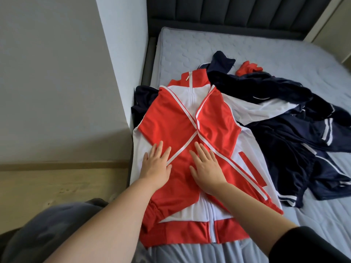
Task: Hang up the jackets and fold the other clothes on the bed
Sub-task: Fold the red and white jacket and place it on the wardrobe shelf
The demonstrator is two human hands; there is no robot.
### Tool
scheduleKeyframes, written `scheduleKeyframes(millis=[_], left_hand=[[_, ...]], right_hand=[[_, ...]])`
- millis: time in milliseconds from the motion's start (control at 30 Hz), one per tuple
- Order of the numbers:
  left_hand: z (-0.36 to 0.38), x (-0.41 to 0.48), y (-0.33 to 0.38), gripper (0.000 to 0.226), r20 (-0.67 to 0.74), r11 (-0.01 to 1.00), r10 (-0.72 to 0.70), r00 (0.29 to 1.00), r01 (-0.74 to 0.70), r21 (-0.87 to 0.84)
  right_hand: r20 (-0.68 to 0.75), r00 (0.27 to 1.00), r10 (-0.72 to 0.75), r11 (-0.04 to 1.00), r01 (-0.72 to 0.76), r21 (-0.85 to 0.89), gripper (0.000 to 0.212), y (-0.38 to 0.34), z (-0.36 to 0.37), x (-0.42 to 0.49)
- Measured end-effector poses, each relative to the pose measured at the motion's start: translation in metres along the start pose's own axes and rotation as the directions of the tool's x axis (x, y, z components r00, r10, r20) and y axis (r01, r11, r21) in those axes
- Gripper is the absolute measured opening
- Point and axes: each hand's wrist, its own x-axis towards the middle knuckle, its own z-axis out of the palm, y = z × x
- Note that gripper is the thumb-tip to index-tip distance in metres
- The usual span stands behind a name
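Note:
A red and white zip jacket (171,118) lies flat on the bed (190,48), collar pointing away from me, both sleeves folded across its front in an X. My left hand (156,165) presses flat on the left sleeve, fingers straight. Just beside it, my right hand (206,166) lies flat on the crossing of the sleeves. To the right sits a heap of navy and white clothes (288,118), partly under the jacket's edge. A small red piece of cloth (247,68) shows behind that heap.
The grey wall (57,82) and a wooden floor strip (57,186) run along the bed's left side. A dark padded headboard (228,12) stands at the far end. Bare mattress stretches to the far right and near right.

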Motion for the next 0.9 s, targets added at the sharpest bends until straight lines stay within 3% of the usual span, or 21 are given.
scheduleKeyframes(millis=[167,433,700,800,900], left_hand=[[-0.016,0.031,0.018,0.061,-0.068,0.991,-0.027,0.997,0.018,-0.134],[-0.053,0.104,0.004,0.064,-0.127,0.986,-0.019,0.992,-0.002,-0.167],[-0.09,0.211,-0.017,0.058,-0.214,0.901,-0.145,0.966,0.04,-0.432],[-0.096,0.248,-0.017,0.055,-0.136,0.841,-0.212,0.968,0.11,-0.53],[-0.098,0.28,-0.019,0.065,-0.024,0.777,-0.297,0.955,0.227,-0.587]], right_hand=[[-0.09,0.995,0.04,0.996,-0.032,0.086,0.061,0.012,-0.01,0.028],[-0.184,0.973,0.136,0.972,-0.096,0.213,0.056,0.041,-0.03,0.111],[-0.268,0.86,0.433,0.844,-0.283,0.455,0.052,0.099,-0.057,0.221],[-0.124,0.808,0.576,0.681,-0.39,0.62,0.053,0.123,-0.064,0.253],[0.08,0.763,0.641,0.532,-0.517,0.671,0.056,0.144,-0.064,0.28]])
